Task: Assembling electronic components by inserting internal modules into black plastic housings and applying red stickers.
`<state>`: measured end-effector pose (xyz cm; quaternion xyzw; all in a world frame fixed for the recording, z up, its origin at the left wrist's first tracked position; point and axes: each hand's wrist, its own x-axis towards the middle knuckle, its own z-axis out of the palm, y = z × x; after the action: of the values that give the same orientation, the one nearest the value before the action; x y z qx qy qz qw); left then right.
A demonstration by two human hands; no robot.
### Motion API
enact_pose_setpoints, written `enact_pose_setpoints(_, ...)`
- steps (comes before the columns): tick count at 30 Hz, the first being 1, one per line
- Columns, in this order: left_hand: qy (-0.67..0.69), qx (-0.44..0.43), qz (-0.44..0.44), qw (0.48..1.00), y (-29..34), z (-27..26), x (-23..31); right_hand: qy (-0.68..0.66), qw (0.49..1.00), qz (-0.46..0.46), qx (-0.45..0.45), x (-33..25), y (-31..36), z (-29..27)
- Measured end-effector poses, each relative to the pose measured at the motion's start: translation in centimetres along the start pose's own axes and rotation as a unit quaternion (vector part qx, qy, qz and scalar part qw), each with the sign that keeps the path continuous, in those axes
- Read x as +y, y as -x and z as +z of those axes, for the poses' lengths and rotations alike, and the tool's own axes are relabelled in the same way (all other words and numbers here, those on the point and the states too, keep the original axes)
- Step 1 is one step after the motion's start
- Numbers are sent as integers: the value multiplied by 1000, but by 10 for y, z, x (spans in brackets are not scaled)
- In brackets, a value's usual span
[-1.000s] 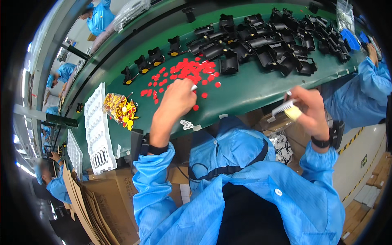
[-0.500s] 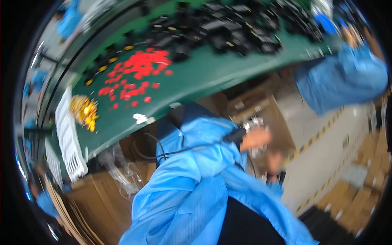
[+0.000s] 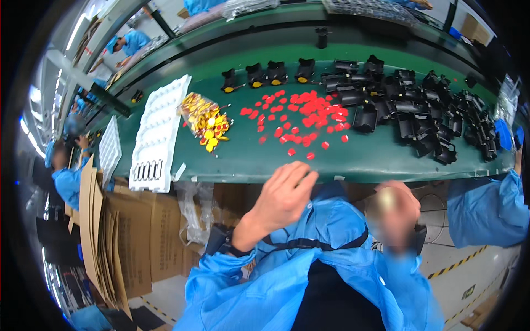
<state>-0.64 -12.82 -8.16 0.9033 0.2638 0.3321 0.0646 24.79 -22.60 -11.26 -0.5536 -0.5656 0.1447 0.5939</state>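
Note:
My left hand (image 3: 282, 197) is raised just in front of the green table's near edge, fingers loosely bent and slightly apart, with nothing visible in it. Nearest to it lie red round pieces (image 3: 310, 156), scattered over the middle of the table. My right hand (image 3: 402, 207) is held over my lap to the right, below the table edge; a smear covers its palm side, so its grip is unclear. Black moulded parts (image 3: 407, 126) are heaped beyond it on the right. Yellow round pieces (image 3: 210, 126) spill from a clear bag left of the red ones.
A white ribbed tray (image 3: 157, 135) lies on the green table (image 3: 248, 168) at left. Several black parts with yellow discs (image 3: 276, 73) stand in a row behind. Cardboard boxes (image 3: 144, 243) stand below left. A co-worker's blue sleeve (image 3: 488, 209) is close at right.
My view has swung leftward and levelled onto the table. Both hands, earlier together at the right, are now apart, the left one at the table edge. The dark cabled object near one hand is no longer seen.

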Motion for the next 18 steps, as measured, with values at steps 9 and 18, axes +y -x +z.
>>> enact_pose_setpoints(9,-41,-124,-43,991,-1,5,-55,136,923,-239,-269,-6,-66,77)
enact_pose_setpoints(18,21,-16,-103,994,-17,-3,-83,124,952,-193,-205,4,-90,108)
